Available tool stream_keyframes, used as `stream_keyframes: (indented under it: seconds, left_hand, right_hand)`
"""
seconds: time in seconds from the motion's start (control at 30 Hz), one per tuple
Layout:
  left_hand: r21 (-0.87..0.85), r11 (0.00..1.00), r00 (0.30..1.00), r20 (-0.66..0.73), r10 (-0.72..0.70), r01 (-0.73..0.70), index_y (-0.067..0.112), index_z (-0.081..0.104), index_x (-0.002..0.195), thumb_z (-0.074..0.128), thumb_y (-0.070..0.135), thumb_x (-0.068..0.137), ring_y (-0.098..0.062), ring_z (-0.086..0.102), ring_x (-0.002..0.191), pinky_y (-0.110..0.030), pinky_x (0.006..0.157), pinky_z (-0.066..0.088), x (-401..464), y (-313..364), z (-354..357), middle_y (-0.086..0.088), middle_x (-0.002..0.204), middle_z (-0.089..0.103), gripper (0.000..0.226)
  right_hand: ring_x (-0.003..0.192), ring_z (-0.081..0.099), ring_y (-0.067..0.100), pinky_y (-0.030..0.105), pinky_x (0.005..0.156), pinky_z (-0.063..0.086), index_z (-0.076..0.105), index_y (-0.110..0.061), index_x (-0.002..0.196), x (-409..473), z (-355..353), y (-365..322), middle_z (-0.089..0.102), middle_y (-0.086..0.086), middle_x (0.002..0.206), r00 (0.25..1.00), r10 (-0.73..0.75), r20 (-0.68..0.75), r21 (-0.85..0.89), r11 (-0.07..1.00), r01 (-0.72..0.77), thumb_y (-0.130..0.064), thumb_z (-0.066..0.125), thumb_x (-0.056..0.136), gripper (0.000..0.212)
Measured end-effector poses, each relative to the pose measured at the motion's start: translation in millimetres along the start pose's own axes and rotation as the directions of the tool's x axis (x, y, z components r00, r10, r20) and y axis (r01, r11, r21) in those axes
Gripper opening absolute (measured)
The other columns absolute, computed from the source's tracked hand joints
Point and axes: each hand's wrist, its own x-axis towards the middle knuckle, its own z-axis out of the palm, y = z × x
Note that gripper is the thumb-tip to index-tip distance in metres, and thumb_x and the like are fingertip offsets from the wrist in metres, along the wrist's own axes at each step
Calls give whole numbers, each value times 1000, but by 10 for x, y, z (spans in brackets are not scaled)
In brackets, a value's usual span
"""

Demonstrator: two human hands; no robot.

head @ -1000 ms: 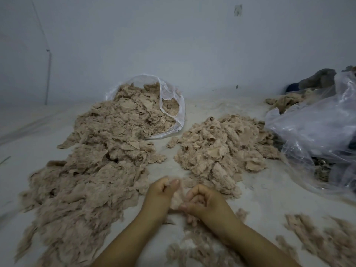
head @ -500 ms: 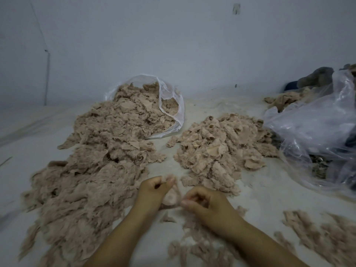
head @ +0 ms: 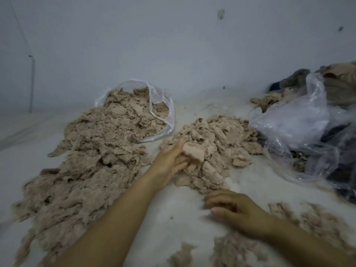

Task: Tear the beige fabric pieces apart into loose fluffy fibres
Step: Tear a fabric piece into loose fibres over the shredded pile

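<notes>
Left hand (head: 169,160) pinches fresh beige piece (head: 193,152) off middle pile (head: 217,147), prob. next to shred; right hand (head: 237,211) loosely curled, holding nothing, waiting.

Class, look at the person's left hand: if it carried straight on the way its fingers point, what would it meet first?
The left hand already grips a beige fabric piece at the near edge of the middle pile of fabric pieces. Going on, it would probably push into that pile first; depth is hard to judge.

A bare workroom is showing here: heaps of torn beige fabric (head: 100,151) are lying by plastic bags (head: 300,128) against a blank white wall (head: 173,45).
</notes>
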Motion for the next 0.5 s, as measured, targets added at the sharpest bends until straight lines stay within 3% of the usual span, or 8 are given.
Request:
stream_keyframes:
  seconds: [0.07, 0.1, 0.17, 0.23, 0.27, 0.33, 0.4, 0.5]
  left_hand:
    - [303, 950, 997, 43, 60, -70, 18, 43, 138, 56, 51, 86, -14, 57, 115, -34, 105, 40, -8, 43, -119, 5, 127, 55, 63]
    - [503, 857, 994, 71, 87, -111, 20, 44, 138, 57, 53, 84, -12, 55, 117, -30, 104, 39, -72, 17, -247, 7, 132, 53, 65]
    - [828, 503, 968, 183, 172, -246, 19, 55, 129, 50, 53, 88, -10, 53, 119, -22, 101, 35, -297, -78, -641, 6, 131, 56, 54]
    - [925, 171, 923, 292, 251, -339, 19, 65, 116, 38, 57, 93, -9, 53, 116, -30, 103, 35, -590, -156, -1084, 5, 122, 63, 52]
    - [940, 91, 920, 297, 256, -329, 20, 66, 114, 33, 58, 92, -8, 51, 118, -38, 106, 33, -732, -195, -1286, 7, 121, 63, 55]
    - [972, 55, 945, 207, 255, -228, 24, 64, 121, 30, 60, 90, -4, 42, 128, -47, 115, 19, -952, -268, -1552, 13, 129, 57, 58]
    - [990, 105, 970, 63, 234, -89, 26, 63, 122, 32, 52, 89, -6, 42, 129, -46, 116, 17, -1036, -365, -1567, 12, 132, 55, 52]
    - [953, 294, 959, -19, 284, -68, 28, 66, 86, 37, 38, 94, -14, 54, 88, -53, 100, 36, -894, -465, -1255, 8, 94, 66, 32]
  right_hand:
    - [107, 60, 0, 19, 93, 44, 77, -20, 96, -102, 1, 46, 70, -8, 106, 998, 8, 59, 1, 1000, -8, -40, 64, 83, 27]
    - [104, 62, 4, 21, 91, 46, 78, -22, 93, -177, -19, 65, 72, -7, 103, 997, 12, 75, 52, 999, -16, -42, 66, 83, 25]
    - [97, 67, 13, 26, 86, 51, 78, -25, 85, -296, -78, 84, 73, -3, 97, 997, 26, 74, 129, 991, -36, -45, 67, 84, 24]
    - [90, 69, 18, 35, 83, 53, 77, -20, 77, -345, -126, 61, 73, 3, 93, 996, 60, 64, 157, 985, -70, -39, 66, 84, 23]
    - [88, 69, 18, 37, 82, 53, 77, -18, 76, -361, -136, 60, 73, 4, 93, 995, 74, 68, 159, 984, -84, -35, 65, 83, 22]
    - [87, 69, 13, 34, 81, 53, 77, -25, 83, -390, -130, 36, 73, -3, 94, 990, 105, 91, 126, 985, -116, -35, 65, 79, 16]
    - [97, 65, 3, 24, 84, 50, 70, -44, 102, -428, -96, -25, 70, -15, 105, 988, 78, 136, 48, 995, -85, -46, 63, 81, 22]
    - [115, 55, -1, 16, 95, 42, 51, -57, 122, -492, -37, -57, 57, -25, 123, 976, 18, 219, -83, 997, 0, -70, 57, 78, 46]
